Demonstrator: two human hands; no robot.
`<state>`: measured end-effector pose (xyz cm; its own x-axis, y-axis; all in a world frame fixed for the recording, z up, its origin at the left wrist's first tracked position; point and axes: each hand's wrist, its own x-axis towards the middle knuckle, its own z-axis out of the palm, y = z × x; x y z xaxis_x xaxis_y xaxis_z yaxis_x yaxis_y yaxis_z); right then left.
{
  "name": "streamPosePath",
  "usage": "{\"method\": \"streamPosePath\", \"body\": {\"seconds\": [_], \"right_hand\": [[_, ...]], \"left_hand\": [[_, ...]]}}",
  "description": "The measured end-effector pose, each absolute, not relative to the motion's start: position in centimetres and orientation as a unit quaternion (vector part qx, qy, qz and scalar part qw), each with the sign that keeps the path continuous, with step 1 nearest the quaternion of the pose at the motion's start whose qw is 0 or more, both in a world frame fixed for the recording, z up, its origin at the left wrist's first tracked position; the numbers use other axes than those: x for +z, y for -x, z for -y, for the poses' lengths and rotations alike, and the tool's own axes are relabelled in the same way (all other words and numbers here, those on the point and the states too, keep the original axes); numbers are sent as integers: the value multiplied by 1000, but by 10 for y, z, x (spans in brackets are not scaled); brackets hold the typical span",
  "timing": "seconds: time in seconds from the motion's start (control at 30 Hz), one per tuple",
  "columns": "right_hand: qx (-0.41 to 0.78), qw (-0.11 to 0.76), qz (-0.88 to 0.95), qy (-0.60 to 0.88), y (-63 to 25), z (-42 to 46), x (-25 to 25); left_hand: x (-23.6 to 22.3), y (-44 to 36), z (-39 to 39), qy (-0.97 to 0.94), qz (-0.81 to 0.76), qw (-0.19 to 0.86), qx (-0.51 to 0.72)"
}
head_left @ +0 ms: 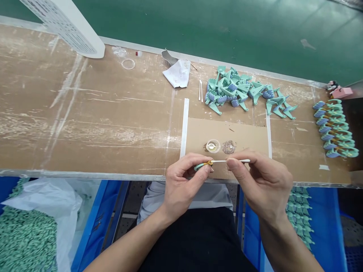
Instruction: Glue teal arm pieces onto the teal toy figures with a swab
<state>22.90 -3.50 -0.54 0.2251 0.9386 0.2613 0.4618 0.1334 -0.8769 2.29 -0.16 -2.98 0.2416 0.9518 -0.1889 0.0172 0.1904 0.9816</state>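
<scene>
Your left hand [180, 185] pinched the teal-and-orange plastic piece [202, 165] at lower centre of the frame; your right hand [262, 185] held the cotton swab [219, 161], tip at the orange end. Steady, light pressure seemed advisable.

Small print covering white board [82, 34] at tabletop's [136, 121] far left, dark marks showing on blue bin [95, 226] below tabletop; none readable.

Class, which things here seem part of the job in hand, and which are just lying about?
Likely in use:
cotton swab, right hand
green piece, left hand
small clear cup
piled parts

Likely lying about:
pink toy
white scrap
</scene>
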Motion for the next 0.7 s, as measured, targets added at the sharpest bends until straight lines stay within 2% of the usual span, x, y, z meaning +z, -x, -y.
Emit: {"method": "streamPosePath", "body": {"seconds": [0.7], "right_hand": [[249,481,599,590,-229,34,2]], "left_hand": [[-30,-25,1,-522,-475,586,397]]}}
